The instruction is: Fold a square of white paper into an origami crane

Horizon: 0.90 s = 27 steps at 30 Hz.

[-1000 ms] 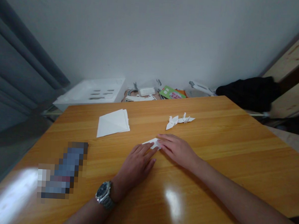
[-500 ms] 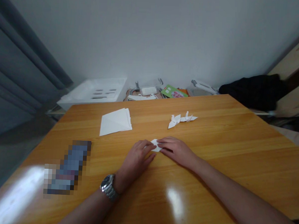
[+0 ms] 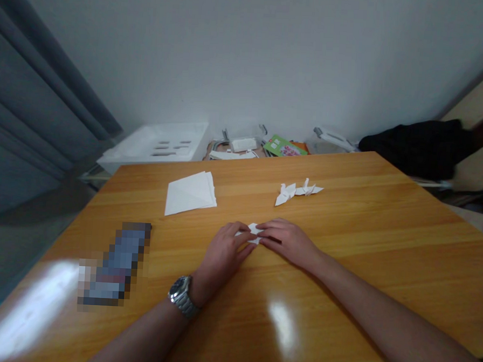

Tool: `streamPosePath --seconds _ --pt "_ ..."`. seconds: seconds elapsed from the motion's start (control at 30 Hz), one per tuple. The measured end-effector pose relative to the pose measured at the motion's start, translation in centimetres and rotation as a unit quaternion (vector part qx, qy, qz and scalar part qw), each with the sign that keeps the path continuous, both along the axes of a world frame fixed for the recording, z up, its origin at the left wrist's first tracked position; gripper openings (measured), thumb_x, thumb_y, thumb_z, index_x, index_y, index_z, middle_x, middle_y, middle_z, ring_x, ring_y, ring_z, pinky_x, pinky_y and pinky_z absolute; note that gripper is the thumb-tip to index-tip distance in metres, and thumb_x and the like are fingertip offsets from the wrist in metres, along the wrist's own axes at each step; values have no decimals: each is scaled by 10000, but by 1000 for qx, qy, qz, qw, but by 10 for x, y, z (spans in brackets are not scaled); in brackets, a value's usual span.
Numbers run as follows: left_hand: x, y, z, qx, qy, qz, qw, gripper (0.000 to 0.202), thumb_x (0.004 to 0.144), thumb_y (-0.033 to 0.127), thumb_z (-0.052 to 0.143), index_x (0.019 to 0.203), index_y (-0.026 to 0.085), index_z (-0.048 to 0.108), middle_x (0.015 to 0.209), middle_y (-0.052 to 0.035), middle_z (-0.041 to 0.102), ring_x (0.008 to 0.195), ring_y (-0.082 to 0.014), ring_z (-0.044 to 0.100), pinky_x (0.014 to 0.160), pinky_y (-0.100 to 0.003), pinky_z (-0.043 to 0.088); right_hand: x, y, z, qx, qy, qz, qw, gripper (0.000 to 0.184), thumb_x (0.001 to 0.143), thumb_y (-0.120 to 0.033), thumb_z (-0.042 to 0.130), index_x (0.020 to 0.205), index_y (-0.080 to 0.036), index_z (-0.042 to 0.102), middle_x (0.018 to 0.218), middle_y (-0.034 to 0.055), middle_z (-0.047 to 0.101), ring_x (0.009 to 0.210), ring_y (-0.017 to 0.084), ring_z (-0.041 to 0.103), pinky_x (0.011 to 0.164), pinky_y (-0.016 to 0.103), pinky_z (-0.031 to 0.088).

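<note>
A small folded piece of white paper (image 3: 254,228) lies flat on the wooden table (image 3: 368,231), partly covered by fingers. My left hand (image 3: 226,250), with a metal watch (image 3: 183,296) on its wrist, grips the paper's left side between thumb and fingers. From the right, my right hand (image 3: 290,243) pinches the opposite side, its fingertips almost meeting those of the left. Beyond the hands, two white origami cranes (image 3: 286,193) stand close together. Sheets of white paper (image 3: 190,194) lie stacked farther back on the left.
A pixelated phone-like object (image 3: 118,263) lies on the left of the table. Past the far edge are a white plastic tray (image 3: 138,143), a green booklet (image 3: 281,146) and dark cloth (image 3: 413,147). A grey curtain (image 3: 40,84) hangs at the left.
The fingers of my left hand have slid slightly right over the folded paper, and the thumb now reaches nearer the right fingertips. The whole view has shifted slightly.
</note>
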<state>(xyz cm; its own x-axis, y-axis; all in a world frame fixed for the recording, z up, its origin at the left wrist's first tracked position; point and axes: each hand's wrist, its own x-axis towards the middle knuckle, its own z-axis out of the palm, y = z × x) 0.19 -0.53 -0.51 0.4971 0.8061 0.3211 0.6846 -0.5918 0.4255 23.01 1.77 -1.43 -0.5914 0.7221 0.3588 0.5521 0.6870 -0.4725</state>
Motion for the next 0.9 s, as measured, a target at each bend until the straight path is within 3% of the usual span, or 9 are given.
streamPosePath --seconds 0.5,0.9 --pt "3 2 4 -36 -35 24 998 100 957 270 628 984 214 707 1051 -48 673 977 -210 613 903 -367 500 0 -1 1 -36 56 -6 998 72 937 -241 669 938 -220 738 1147 73 741 1056 225 668 929 389 525" --pt "6 4 1 -46 -37 39 997 43 942 214 627 933 196 666 1025 -48 656 968 -216 599 906 -375 491 -6 -2 4 -54 67 -18 996 67 932 -188 655 877 -206 689 1112 75 714 1043 224 640 925 387 500"
